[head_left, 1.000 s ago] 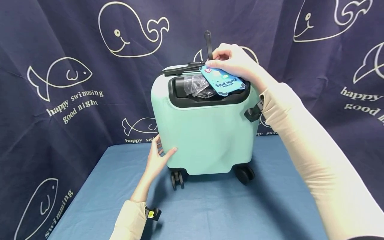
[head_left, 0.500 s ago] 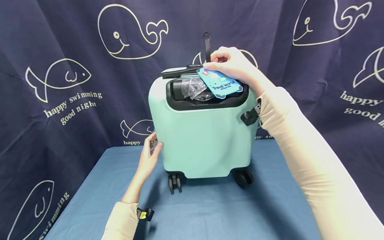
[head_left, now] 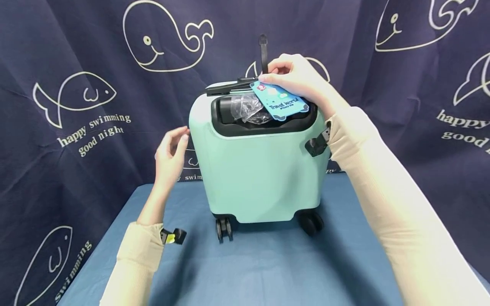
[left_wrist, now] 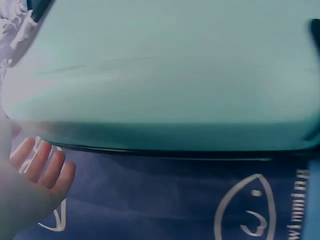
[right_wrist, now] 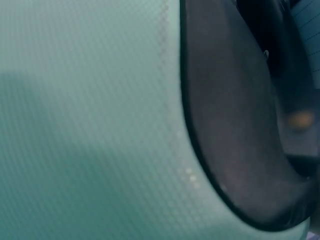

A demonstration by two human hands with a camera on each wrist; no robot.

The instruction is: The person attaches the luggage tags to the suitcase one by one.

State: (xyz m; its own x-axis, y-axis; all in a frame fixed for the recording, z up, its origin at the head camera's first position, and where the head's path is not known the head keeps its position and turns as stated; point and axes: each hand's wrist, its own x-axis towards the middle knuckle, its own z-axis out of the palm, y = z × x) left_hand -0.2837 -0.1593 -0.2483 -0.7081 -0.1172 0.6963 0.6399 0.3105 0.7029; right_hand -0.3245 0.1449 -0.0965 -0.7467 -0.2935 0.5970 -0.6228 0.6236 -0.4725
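Observation:
A mint-green suitcase point(head_left: 260, 178) stands upright on its black wheels. At its top edge my right hand point(head_left: 300, 78) pinches a blue luggage tag point(head_left: 281, 102), printed "Travel World", by its strap end. The tag's black strap point(head_left: 263, 53) sticks straight up beside the thumb. My left hand point(head_left: 170, 155) is raised beside the suitcase's upper left side, fingers loosely bent and holding nothing. In the left wrist view, those fingers point(left_wrist: 42, 165) lie close to the shell's edge; whether they touch it I cannot tell. The right wrist view shows only the shell and the black recess rim point(right_wrist: 225, 110).
Clear crumpled plastic point(head_left: 246, 108) wraps the handle part in the black recess. A black carry handle point(head_left: 226, 89) lies along the top. Blue cloth point(head_left: 260, 267) covers the table, and a dark blue curtain point(head_left: 95, 38) with whales and fish hangs behind.
My left hand has let go of the suitcase's lower left side and risen along it to near the top. The right hand keeps its hold on the tag, and the suitcase stays put.

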